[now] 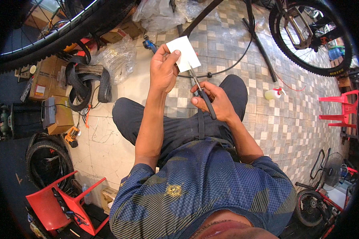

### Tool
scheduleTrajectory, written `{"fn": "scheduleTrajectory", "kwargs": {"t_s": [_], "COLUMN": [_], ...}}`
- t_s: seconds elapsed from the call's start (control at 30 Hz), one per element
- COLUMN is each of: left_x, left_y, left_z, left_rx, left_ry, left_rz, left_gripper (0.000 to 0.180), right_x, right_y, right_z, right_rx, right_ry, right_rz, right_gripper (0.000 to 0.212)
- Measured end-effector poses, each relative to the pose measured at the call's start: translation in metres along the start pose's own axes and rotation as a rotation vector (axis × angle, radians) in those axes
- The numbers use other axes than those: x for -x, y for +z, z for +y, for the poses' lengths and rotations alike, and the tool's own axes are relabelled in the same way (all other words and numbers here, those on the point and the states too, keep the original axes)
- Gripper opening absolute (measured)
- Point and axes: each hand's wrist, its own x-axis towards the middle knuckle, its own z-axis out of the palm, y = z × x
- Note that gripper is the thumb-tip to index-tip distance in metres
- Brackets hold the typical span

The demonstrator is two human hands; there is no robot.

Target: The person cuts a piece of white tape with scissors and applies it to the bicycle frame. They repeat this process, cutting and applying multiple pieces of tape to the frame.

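Note:
A small white square of paper or card [187, 55] is pinched in my left hand [164, 67], the thumb lying across its left side. My right hand [216, 100] grips a pair of scissors [205, 102] with dark handles. The scissor blades point up and left, and their tips meet the lower edge of the white piece. Whether the blades have cut into it I cannot tell. Both hands are held above my lap, over dark trousers.
Bicycle tyres [103, 84] and cardboard boxes [48, 81] lie at the left. A wheel [311, 40] stands at the upper right, near a spray bottle [273, 94]. Red chairs [339, 108] stand at the right and lower left. A black cable [235, 63] curves across the floor ahead.

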Motion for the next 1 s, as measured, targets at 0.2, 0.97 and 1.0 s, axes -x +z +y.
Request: {"fn": "scheduleTrajectory", "kwargs": {"t_s": [0.2, 0.97, 1.0], "left_x": [0.0004, -0.0012, -0.0015], "left_y": [-0.0013, 0.0022, 0.0024], "left_z": [-0.0013, -0.0001, 0.0001], "left_rx": [-0.005, -0.003, -0.01], "left_ry": [-0.003, -0.002, -0.004], "left_rz": [-0.011, 0.016, 0.027], "left_gripper": [0.028, 0.024, 0.023], "right_x": [0.0008, 0.001, 0.0011], "right_y": [0.0003, 0.0028, 0.0027], "right_z": [0.0023, -0.0006, -0.0007], "right_rx": [0.022, 0.071, 0.08], "right_ry": [-0.02, -0.001, -0.001], "right_rz": [0.01, 0.101, 0.107], "right_gripper": [0.041, 0.029, 0.028]}}
